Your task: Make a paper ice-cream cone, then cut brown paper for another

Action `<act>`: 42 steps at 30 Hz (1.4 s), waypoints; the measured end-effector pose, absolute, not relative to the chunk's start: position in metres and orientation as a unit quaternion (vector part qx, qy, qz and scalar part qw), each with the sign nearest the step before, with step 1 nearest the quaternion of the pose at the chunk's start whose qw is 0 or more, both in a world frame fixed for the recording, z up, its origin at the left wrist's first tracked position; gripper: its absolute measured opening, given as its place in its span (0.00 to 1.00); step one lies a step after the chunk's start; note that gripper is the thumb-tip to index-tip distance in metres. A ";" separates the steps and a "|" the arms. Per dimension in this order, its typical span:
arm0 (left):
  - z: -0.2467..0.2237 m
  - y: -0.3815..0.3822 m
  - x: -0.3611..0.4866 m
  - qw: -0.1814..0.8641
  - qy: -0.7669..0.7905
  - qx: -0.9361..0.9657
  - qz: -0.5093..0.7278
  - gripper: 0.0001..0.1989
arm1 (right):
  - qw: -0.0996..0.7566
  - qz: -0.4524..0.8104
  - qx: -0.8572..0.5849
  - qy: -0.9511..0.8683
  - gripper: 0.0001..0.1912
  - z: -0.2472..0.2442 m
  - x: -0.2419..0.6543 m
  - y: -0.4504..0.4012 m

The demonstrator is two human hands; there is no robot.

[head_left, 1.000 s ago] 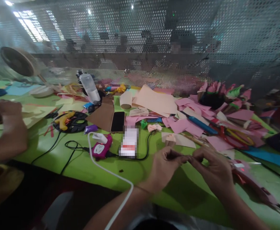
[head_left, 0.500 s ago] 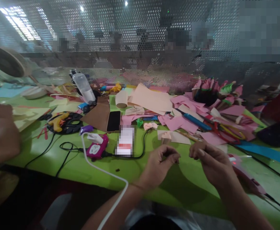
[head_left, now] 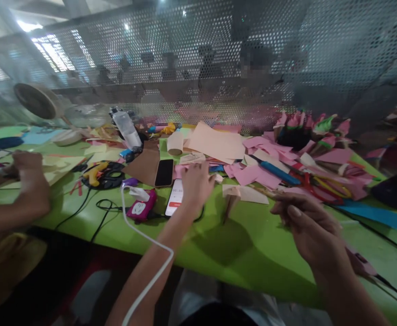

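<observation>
My left hand [head_left: 196,183] reaches over the far edge of the lit phone [head_left: 174,199], its fingers pointing down into small scraps. The fingertips are hidden, so whether they grip anything is unclear. Close to its right lies a crumpled cream lump [head_left: 219,178]. My right hand [head_left: 307,222] hovers over the green table [head_left: 252,249], thumb and fingers drawn together; whatever they hold, if anything, cannot be made out. Between the hands a small folded tan paper piece [head_left: 231,201] stands by a flat cream strip [head_left: 255,194].
Pink paper scraps [head_left: 269,174], a blue-handled tool [head_left: 279,172] and red-handled scissors [head_left: 320,188] lie at the right. A dark phone [head_left: 164,173], magenta charger [head_left: 141,206] and white cable [head_left: 150,237] are left of centre. Another person's arm [head_left: 31,185] rests at far left.
My left hand has moved away from my right, forward and left to the scraps behind the lit phone. My right hand stays nearly in place. The view has shifted slightly.
</observation>
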State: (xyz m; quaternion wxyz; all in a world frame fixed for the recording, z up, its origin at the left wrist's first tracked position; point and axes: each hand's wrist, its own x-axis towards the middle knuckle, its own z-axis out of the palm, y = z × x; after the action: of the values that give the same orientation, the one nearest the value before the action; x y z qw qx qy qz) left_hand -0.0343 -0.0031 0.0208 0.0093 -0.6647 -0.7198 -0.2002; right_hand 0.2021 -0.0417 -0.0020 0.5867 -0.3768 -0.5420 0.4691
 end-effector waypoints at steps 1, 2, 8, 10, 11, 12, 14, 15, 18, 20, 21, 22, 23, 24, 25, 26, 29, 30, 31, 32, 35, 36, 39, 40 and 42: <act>0.020 0.009 -0.042 0.045 -0.745 -0.644 -0.169 0.16 | 0.588 0.472 -0.374 -0.540 0.13 -0.002 0.203 -0.042; 0.018 0.018 -0.047 0.065 -0.760 -0.632 -0.139 0.16 | 0.587 0.476 -0.370 -0.540 0.13 -0.002 0.203 -0.042; 0.005 0.041 -0.054 0.083 -0.793 -0.601 -0.058 0.20 | 0.581 0.482 -0.356 -0.550 0.12 -0.007 0.210 -0.045; 0.002 0.041 -0.052 0.083 -0.794 -0.599 -0.059 0.20 | 0.575 0.481 -0.355 -0.558 0.12 -0.008 0.211 -0.046; 0.002 0.041 -0.051 0.082 -0.793 -0.600 -0.060 0.20 | 0.573 0.481 -0.354 -0.561 0.12 -0.009 0.212 -0.047; 0.002 0.040 -0.050 0.082 -0.791 -0.603 -0.060 0.20 | 0.572 0.480 -0.353 -0.564 0.12 -0.009 0.213 -0.048; 0.003 0.037 -0.049 0.081 -0.788 -0.606 -0.069 0.18 | 0.570 0.475 -0.355 -0.568 0.11 -0.009 0.214 -0.049; 0.005 0.035 -0.049 0.077 -0.788 -0.605 -0.083 0.17 | 0.569 0.472 -0.357 -0.570 0.11 -0.010 0.215 -0.049; 0.012 0.025 -0.047 0.018 -0.776 -0.602 -0.189 0.17 | 0.565 0.459 -0.367 -0.579 0.11 -0.011 0.216 -0.050; 0.016 0.017 -0.043 -0.077 -0.718 -0.620 -0.307 0.21 | 0.556 0.453 -0.377 -0.586 0.11 -0.012 0.216 -0.050; 0.016 0.013 -0.041 -0.134 -0.675 -0.629 -0.363 0.23 | 0.550 0.451 -0.383 -0.589 0.11 -0.013 0.216 -0.050; 0.016 0.010 -0.037 -0.190 -0.629 -0.635 -0.406 0.23 | 0.543 0.449 -0.391 -0.592 0.11 -0.014 0.215 -0.049; 0.015 0.007 -0.033 -0.239 -0.590 -0.637 -0.436 0.22 | 0.536 0.448 -0.397 -0.595 0.11 -0.014 0.214 -0.049; 0.013 0.004 -0.028 -0.278 -0.561 -0.635 -0.453 0.20 | 0.531 0.446 -0.403 -0.597 0.11 -0.015 0.213 -0.048; 0.010 0.002 -0.023 -0.308 -0.543 -0.632 -0.460 0.18 | 0.528 0.443 -0.409 -0.599 0.11 -0.015 0.212 -0.047; 0.006 0.000 -0.017 -0.331 -0.530 -0.629 -0.464 0.17 | 0.526 0.439 -0.413 -0.600 0.11 -0.016 0.210 -0.046; -0.004 -0.006 -0.003 -0.377 -0.500 -0.616 -0.477 0.14 | 0.525 0.415 -0.428 -0.607 0.10 -0.015 0.206 -0.042; -0.006 -0.009 0.000 -0.387 -0.493 -0.611 -0.484 0.14 | 0.525 0.404 -0.432 -0.612 0.11 -0.015 0.205 -0.040; -0.008 -0.011 0.003 -0.393 -0.487 -0.608 -0.489 0.13 | 0.524 0.393 -0.434 -0.619 0.11 -0.014 0.203 -0.039; -0.009 -0.013 0.005 -0.395 -0.484 -0.607 -0.491 0.12 | 0.523 0.383 -0.434 -0.626 0.12 -0.013 0.202 -0.038; -0.007 -0.019 0.007 -0.403 -0.476 -0.615 -0.482 0.11 | 0.517 0.364 -0.426 -0.647 0.16 -0.010 0.197 -0.036; -0.005 -0.021 0.008 -0.410 -0.470 -0.619 -0.477 0.11 | 0.518 0.359 -0.421 -0.652 0.17 -0.010 0.196 -0.036; -0.003 -0.024 0.012 -0.440 -0.438 -0.629 -0.469 0.11 | 0.527 0.341 -0.408 -0.663 0.14 -0.009 0.192 -0.035; -0.003 -0.025 0.013 -0.446 -0.428 -0.633 -0.466 0.11 | 0.530 0.333 -0.404 -0.667 0.12 -0.009 0.191 -0.034; -0.004 -0.025 0.015 -0.446 -0.417 -0.648 -0.456 0.11 | 0.534 0.317 -0.400 -0.674 0.08 -0.010 0.191 -0.034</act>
State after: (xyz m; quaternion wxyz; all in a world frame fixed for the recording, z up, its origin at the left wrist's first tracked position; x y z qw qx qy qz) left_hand 0.0150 -0.0251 -0.0043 -0.4455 -0.6480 -0.4167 -0.4561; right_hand 0.1908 -0.0345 -0.0099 0.5341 -0.4005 -0.6736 0.3172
